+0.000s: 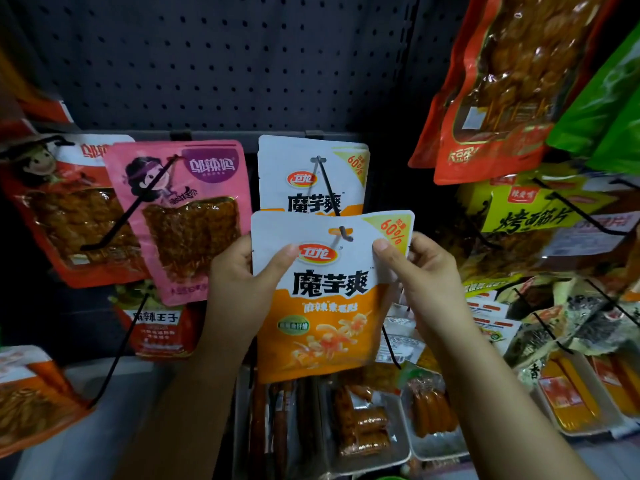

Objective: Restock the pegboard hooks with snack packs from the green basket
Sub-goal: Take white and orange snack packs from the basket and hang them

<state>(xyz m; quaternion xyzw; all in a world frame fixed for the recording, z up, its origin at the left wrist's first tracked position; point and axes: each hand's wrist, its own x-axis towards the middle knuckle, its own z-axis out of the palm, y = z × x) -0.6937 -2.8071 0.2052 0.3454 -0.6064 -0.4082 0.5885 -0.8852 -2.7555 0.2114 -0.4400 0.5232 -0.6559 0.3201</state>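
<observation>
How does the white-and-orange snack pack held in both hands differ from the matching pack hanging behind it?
The held white-and-orange snack pack sits at the hook's tip; the rear white-and-orange pack hangs back near the pegboard. The left hand and right hand pinch the held pack; nothing touches the rear one, which it half hides. Same printed design.

The white-and-orange snack pack (325, 296) carries the red oval logo 卫龙, the large black name 魔芋爽, and "60%" in red on its yellow corner. The identical pack (311, 174) just above it on the hook shows the same three marks. Left of the pack, the pink pouch (183, 216) reads 邬辣妈; below that, a red pack (159, 327) reads 麻辣王子. To its right, a yellow-green pack (533, 209) reads 烤面筋片.
</observation>
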